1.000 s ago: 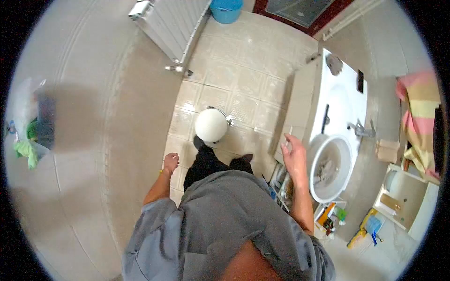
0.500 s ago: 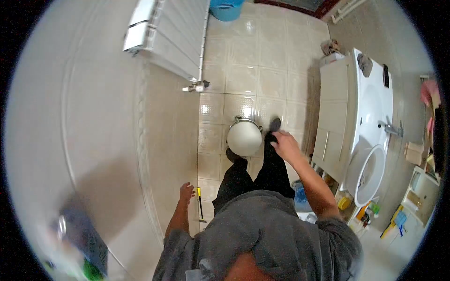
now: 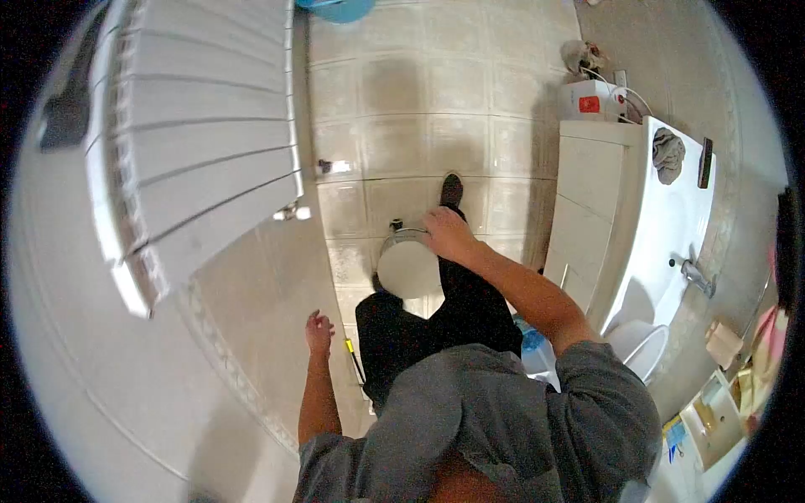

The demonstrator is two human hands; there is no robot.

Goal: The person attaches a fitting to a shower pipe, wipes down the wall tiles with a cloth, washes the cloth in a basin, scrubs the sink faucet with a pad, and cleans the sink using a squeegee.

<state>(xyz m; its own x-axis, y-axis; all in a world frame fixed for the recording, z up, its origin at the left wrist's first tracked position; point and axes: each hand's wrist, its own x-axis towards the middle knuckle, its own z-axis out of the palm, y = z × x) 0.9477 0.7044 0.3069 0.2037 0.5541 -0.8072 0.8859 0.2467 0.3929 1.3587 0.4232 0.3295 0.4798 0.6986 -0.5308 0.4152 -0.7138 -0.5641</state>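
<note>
Between my legs on the tiled floor is a round, cream-topped object [image 3: 408,270] with a metal rim. My right hand [image 3: 450,235] reaches down at the right edge of its rim; its fingertips are partly hidden, so a grip cannot be made out. Off to the left, my left hand [image 3: 319,332] hangs near the wall with fingers apart and nothing in it. A yellow-and-black stick [image 3: 354,359] lies just to the right of that hand.
A white radiator [image 3: 210,126] juts from the left wall. On the right stands a cabinet [image 3: 587,184] with a sink [image 3: 662,243], a grey cloth [image 3: 668,157] and a white basin [image 3: 639,345]. A blue bucket [image 3: 340,8] is at the top.
The view has moved forward along the floor. My right hand has gone from beside my leg to the round object's rim, and my right foot has stepped forward. My left hand stays low and free.
</note>
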